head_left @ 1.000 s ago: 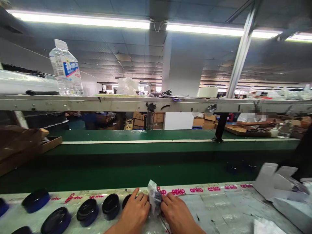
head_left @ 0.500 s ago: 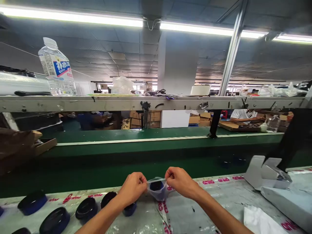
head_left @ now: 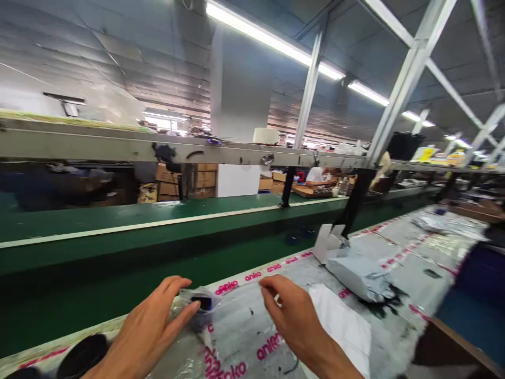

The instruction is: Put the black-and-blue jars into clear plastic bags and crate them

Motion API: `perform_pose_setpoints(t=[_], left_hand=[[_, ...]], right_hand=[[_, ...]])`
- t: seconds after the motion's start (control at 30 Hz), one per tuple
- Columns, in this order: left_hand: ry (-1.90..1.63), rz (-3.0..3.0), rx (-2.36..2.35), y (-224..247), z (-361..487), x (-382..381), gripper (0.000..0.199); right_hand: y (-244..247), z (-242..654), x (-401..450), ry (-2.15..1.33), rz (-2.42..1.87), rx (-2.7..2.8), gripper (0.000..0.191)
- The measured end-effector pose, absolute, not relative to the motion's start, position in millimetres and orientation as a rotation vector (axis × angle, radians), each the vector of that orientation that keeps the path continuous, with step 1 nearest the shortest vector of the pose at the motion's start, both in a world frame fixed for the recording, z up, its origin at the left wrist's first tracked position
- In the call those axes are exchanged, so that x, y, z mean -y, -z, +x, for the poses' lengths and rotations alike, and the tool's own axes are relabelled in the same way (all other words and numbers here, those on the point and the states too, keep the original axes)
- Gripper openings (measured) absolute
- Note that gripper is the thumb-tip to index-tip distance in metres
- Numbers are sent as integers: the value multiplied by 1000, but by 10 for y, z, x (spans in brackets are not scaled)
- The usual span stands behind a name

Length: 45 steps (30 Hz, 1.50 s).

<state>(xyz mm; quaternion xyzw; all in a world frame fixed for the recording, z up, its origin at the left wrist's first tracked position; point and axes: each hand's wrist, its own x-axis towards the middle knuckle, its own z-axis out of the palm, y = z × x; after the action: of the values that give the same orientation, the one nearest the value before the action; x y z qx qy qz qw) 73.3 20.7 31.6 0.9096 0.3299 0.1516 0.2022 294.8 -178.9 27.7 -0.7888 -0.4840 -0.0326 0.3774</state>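
So, left hand: thumb and fingers parted at the clear bag, thumb overlapping its near side; whether they grip it, I cannot tell.
Right hand: thumb and forefinger narrowly parted, with nothing visible between them, apart from the bag and near the white sheets.
Bag: by the left fingertips, over the bench's far edge area, a dark blue piece visible within.
Bench: covered in clear plastic with pink "anko" print.
Dark cups: at lower left, partly cut off by the frame.
Carton: flaps up, just beside a white packet.
Belt: green, running beyond the bench.
Person: across the belt, beside a shallow tray.
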Motion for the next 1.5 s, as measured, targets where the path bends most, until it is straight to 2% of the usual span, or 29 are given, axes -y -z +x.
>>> perform_pose_setpoints(t=[0.1, 0.13, 0.17, 0.33, 0.43, 0.6, 0.77, 0.83, 0.9, 1.03, 1.2, 1.3, 1.43, 1.5], left_hand=[[-251, 2674, -830, -218, 843, -222, 91], [-182, 2707, -797, -182, 887, -235, 100], [-121, 2734, -765, -148, 932, -251, 99], [-50, 2824, -736, -77, 1164, -302, 50], [-71, 2861, -806, -120, 1292, -233, 43], [-74, 2851, -889, -206, 1395, -94, 37], [-158, 2793, -912, -191, 1433, -34, 31], [-159, 2779, -911, -168, 1450, -9, 30], [-170, 2769, -882, -147, 1460, 10, 37], [-281, 2791, -820, -110, 1441, 32, 67], [-619, 2900, -594, -121, 1369, 147, 45], [-729, 2807, -389, -199, 1349, 323, 38], [-552, 2418, -337, -300, 1426, 619, 28], [-395, 2163, -370, -316, 1501, 726, 32]], right_hand=[[-255, 3209, 2462, 209, -2076, 1056, 30], [-200, 3292, 2672, 237, -2115, 1018, 31], [-116, 3364, 2859, 274, -2202, 1017, 30], [543, 3466, 3278, 416, -2422, 1369, 25], [818, 3413, 3214, 518, -2426, 1434, 25], [890, 3424, 3138, 485, -2382, 1399, 28], [777, 3532, 3193, 3, -2406, 1000, 18], [727, 3564, 3207, -68, -2409, 963, 19], [667, 3572, 3218, -120, -2389, 919, 29], [503, 3550, 3229, -223, -2295, 750, 43], [307, 3610, 3161, -274, -2103, 523, 42], [218, 3612, 3059, -321, -2022, 514, 46], [79, 3404, 2788, -612, -1672, 453, 40], [2, 3231, 2574, -760, -1454, 430, 36]])
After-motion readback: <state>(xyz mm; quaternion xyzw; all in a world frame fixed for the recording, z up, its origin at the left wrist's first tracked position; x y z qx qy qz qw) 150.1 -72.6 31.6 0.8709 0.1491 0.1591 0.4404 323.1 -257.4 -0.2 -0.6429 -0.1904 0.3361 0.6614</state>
